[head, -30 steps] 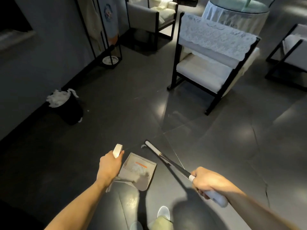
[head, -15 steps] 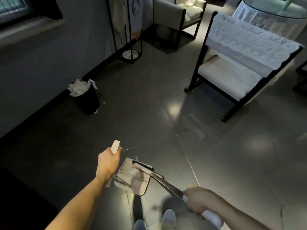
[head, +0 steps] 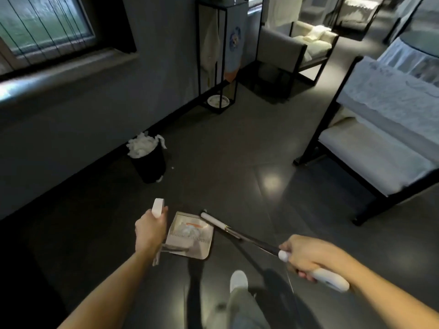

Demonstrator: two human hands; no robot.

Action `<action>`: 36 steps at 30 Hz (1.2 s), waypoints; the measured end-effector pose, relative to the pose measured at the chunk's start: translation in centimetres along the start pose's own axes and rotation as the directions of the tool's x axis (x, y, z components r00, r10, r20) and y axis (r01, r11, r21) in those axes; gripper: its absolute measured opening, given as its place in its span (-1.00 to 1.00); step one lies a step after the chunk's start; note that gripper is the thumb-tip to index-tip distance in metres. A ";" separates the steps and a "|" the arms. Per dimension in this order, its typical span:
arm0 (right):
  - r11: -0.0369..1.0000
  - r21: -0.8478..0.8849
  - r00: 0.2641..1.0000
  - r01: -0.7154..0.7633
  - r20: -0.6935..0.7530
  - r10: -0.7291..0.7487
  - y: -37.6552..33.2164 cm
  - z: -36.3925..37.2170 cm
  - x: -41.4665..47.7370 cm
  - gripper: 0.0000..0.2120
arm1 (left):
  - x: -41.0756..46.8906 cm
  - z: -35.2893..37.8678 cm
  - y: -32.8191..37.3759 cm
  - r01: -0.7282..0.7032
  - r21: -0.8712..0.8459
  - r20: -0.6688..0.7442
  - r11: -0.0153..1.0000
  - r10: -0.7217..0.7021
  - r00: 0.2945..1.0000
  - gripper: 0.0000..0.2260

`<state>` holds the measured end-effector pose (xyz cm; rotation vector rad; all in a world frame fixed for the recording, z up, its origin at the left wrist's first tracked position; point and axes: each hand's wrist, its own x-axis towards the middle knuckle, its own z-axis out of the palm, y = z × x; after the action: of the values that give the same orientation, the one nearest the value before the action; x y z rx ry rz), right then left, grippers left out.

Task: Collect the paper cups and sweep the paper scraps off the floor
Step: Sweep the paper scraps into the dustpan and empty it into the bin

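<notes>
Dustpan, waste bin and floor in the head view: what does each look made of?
Dustpan: probably plastic, pale grey and matte, with a moulded ribbed strip across its tray. Waste bin: black and smooth-walled; plastic or metal, too dark to tell. Floor: large dark grey tiles, likely stone or ceramic, with a polished finish, since thin joints show and light glares off it.

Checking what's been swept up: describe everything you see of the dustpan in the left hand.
The light-grey, squarish dustpan, plastic-looking, has a ribbed strip and a long handle with a white tip. The left hand grips that handle. It holds crumpled white paper and an orange strip. The broom's white end lies at its far right corner.
</notes>
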<state>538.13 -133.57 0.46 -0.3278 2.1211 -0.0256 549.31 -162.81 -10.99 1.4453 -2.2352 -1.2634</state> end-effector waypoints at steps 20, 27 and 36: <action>0.950 -0.275 0.981 0.145 -0.085 -0.175 -21.6 -22.4 27.3 -0.87 | 20.2 1.2 6.9 0.248 0.005 -0.222 0.969 -0.241 0.945 -0.73; 0.867 -0.470 0.982 0.165 -0.001 -0.188 -28.9 -24.7 33.4 -0.72 | 25.0 0.5 6.2 0.350 -0.060 -0.307 0.935 -0.351 0.884 -0.71; 0.779 -0.567 0.962 0.266 0.211 -0.175 -29.8 -26.9 31.7 -0.83 | 28.4 -0.8 7.5 0.460 -0.017 -0.330 0.888 -0.439 0.836 -0.69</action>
<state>506.32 -172.95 -6.74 -0.9243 1.8844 0.5247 530.60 -185.34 -12.60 2.1198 -1.7887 -0.9671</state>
